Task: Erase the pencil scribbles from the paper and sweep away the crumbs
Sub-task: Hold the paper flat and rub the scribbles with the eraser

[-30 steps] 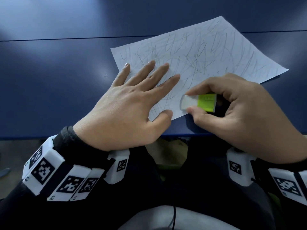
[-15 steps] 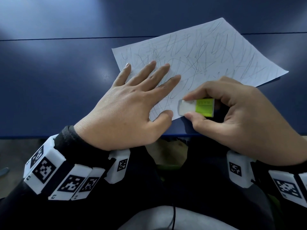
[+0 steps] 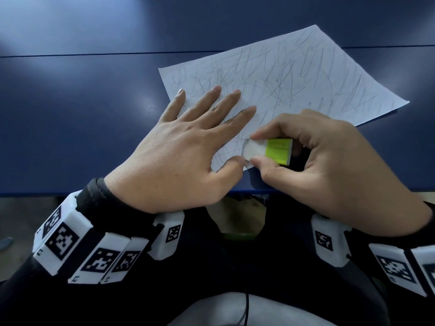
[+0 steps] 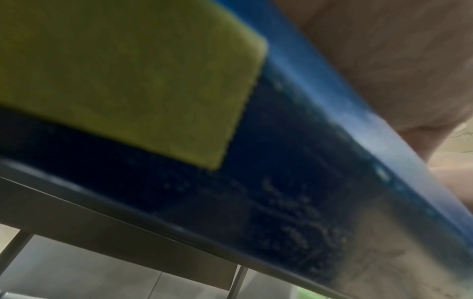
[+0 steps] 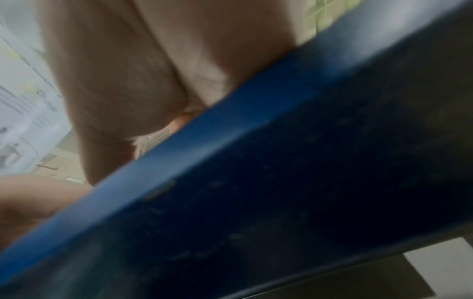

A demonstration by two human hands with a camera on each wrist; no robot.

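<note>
A white sheet of paper (image 3: 294, 74) covered in grey pencil scribbles lies askew on the dark blue table (image 3: 70, 102). My left hand (image 3: 188, 137) lies flat on the sheet's near-left corner with its fingers spread and straight. My right hand (image 3: 329, 161) pinches a white eraser (image 3: 256, 149) with a lime-green sleeve between thumb and forefinger. The eraser's white end touches the paper's near edge, close to my left thumb. Both wrist views are blurred and show only the table's blue front edge (image 4: 332, 121) from below and bits of palm.
The table's front edge (image 3: 70, 192) runs just under both wrists. A seam (image 3: 94, 54) crosses the tabletop behind the paper. A yellow-green patch (image 4: 115, 70) shows under the table in the left wrist view. My dark-clothed lap lies below.
My right hand has slid the eraser leftward and a little nearer, up to the left thumb. The left hand and the paper have stayed in place.
</note>
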